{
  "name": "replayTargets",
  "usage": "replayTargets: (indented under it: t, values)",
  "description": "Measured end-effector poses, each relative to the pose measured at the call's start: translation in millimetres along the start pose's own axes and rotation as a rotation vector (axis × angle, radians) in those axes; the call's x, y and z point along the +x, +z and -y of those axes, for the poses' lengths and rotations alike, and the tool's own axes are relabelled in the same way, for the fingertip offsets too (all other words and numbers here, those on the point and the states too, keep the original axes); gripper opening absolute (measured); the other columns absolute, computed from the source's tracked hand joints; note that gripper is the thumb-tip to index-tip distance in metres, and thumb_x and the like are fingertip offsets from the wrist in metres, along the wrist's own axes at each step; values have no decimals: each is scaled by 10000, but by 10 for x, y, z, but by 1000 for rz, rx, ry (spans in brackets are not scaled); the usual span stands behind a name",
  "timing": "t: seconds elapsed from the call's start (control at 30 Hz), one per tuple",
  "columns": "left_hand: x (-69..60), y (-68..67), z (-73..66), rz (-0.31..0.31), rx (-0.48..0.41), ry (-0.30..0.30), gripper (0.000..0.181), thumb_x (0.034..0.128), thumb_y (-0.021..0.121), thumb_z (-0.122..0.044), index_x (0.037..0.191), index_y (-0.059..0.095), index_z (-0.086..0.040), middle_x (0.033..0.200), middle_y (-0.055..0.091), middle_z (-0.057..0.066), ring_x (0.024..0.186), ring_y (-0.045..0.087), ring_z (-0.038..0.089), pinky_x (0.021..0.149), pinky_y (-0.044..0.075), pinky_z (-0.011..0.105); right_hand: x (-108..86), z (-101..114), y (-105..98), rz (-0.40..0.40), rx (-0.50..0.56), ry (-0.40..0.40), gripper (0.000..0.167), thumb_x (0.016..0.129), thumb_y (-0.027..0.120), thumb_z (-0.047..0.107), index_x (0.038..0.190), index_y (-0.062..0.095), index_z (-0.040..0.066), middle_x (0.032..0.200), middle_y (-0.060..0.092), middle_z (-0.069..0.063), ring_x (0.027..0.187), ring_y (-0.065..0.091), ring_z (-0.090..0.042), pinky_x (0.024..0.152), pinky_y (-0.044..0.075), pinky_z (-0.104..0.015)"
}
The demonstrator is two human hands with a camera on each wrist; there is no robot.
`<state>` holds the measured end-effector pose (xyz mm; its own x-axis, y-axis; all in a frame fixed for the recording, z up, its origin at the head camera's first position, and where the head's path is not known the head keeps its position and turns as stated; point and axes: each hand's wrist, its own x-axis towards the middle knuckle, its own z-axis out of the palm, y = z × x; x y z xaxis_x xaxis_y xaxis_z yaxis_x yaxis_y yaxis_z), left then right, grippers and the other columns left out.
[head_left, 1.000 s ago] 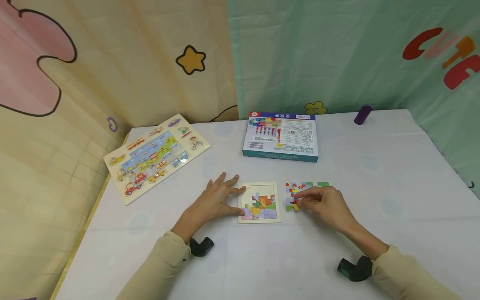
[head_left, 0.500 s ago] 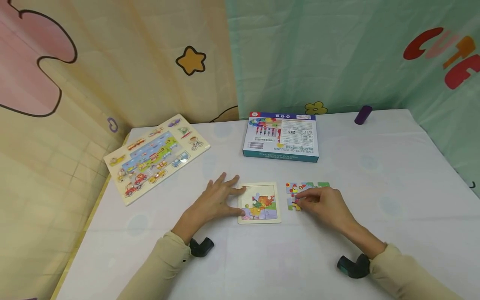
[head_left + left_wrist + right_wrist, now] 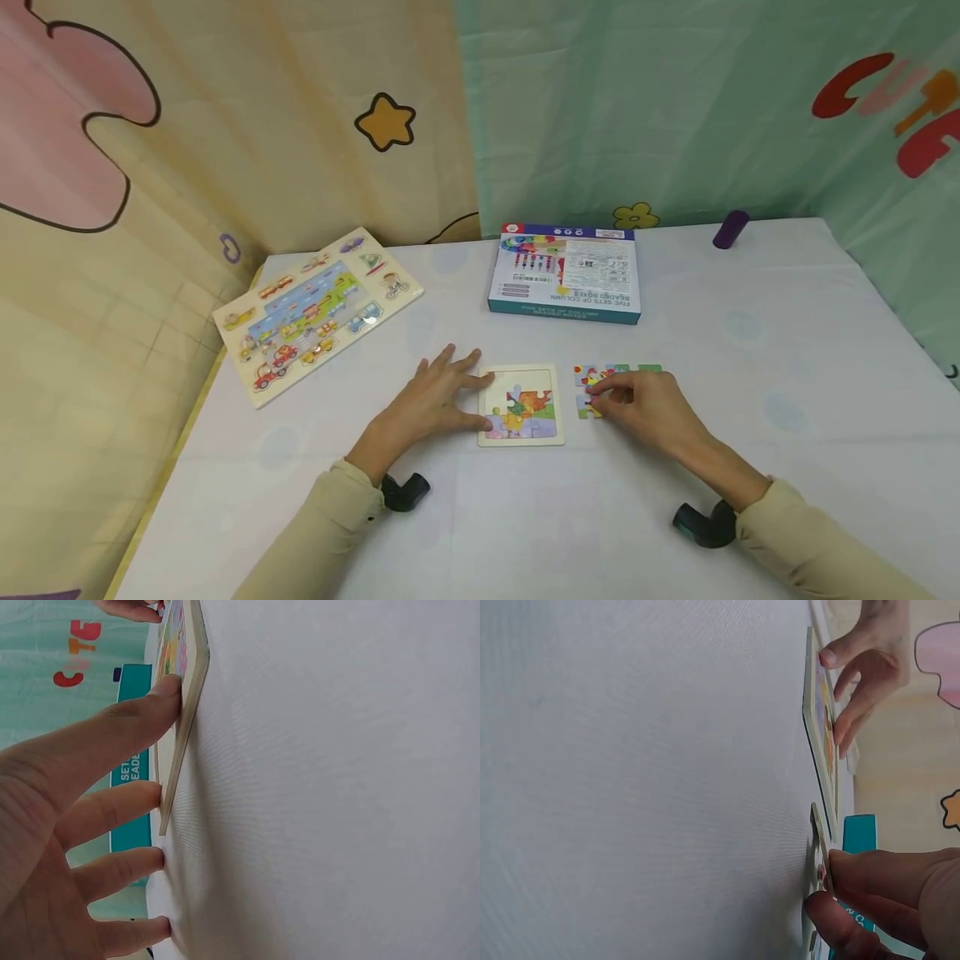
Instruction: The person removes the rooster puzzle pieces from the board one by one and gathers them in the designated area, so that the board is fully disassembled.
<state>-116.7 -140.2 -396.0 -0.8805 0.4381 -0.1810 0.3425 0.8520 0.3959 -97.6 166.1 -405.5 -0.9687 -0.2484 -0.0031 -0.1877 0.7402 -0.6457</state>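
Note:
A square wooden puzzle tray (image 3: 521,442) lies flat, with joined pieces (image 3: 532,427) in its lower and right parts and bare wood at its upper left. My left hand (image 3: 431,400) is spread at its left side; in the left wrist view, the thumb of that hand (image 3: 90,772) rests on the tray rim (image 3: 196,682). Right of the tray are loose puzzle pieces (image 3: 588,377), partly hidden by my right hand (image 3: 652,412). In the right wrist view, the thumb and forefinger of this hand (image 3: 885,900) pinch a tilted puzzle piece (image 3: 820,832).
Behind the tray lies a flat boxed toy (image 3: 564,275). A larger picture puzzle board (image 3: 318,317) is at the back left, and a purple cylinder (image 3: 731,229) stands near the back edge at right. Patterned curtains hang behind the white-covered table (image 3: 525,525).
The pinched piece and the right fingertips have shifted very slightly over the loose pieces. The left hand stays at the tray's left edge, and the head view has moved a little.

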Motion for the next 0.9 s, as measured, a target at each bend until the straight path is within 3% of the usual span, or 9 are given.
replayTargets:
  t: [0.67, 0.9]
  values:
    - [10, -6, 2, 3, 8, -2, 701, 706, 868, -439, 1324, 640, -199, 1549, 379, 91, 1464, 176, 420, 1113, 169, 670, -1, -5, 50, -12, 4, 7, 82, 833, 761, 91, 913, 749, 84, 628, 540, 53, 634, 482, -127, 543, 380, -247]
    - [2, -13, -3, 3, 12, -3, 701, 707, 867, -438, 1326, 638, -201, 1550, 376, 88, 1467, 169, 415, 1118, 165, 664, 17, 35, -1, -20, -4, 2, 74, 842, 753, 120, 915, 747, 116, 647, 566, 63, 663, 494, -134, 564, 395, -262]
